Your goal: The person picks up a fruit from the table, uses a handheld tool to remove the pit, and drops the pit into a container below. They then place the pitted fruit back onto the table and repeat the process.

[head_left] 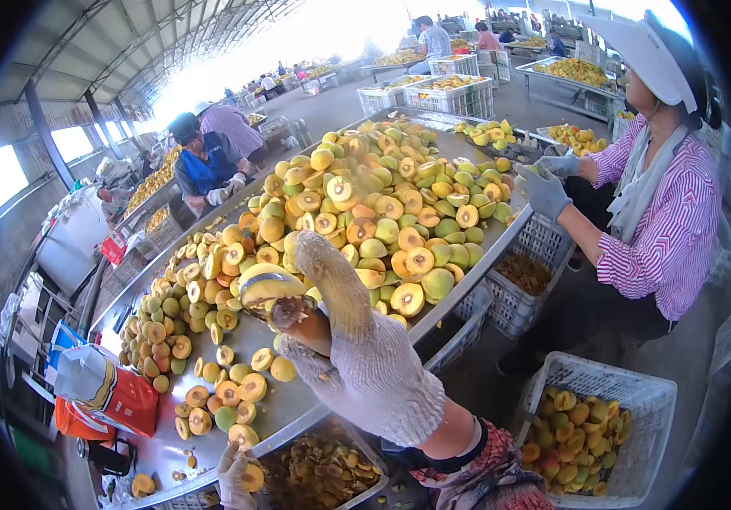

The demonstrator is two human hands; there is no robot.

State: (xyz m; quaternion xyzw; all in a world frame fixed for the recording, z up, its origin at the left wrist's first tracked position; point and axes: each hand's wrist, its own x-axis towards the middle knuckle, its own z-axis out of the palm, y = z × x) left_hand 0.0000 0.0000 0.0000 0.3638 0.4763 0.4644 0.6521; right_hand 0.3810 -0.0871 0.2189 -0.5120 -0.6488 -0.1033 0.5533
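The gloved right hand (374, 361) wraps its fingers round a tool's handle (309, 329), leaving the curved blade (273, 277) exposed above halved fruit (252, 387) on the tabletop (287, 410); the left hand (233, 483), partly cropped, apparently pinches a fruit half (252, 478) steady.

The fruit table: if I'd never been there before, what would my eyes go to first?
Probably the giant heap of yellow-green fruit, many cut open, across the middle of the metal table. Right in front, the gloved right hand grips a curved metal tool. At the right sits a person in a pink-striped shirt.
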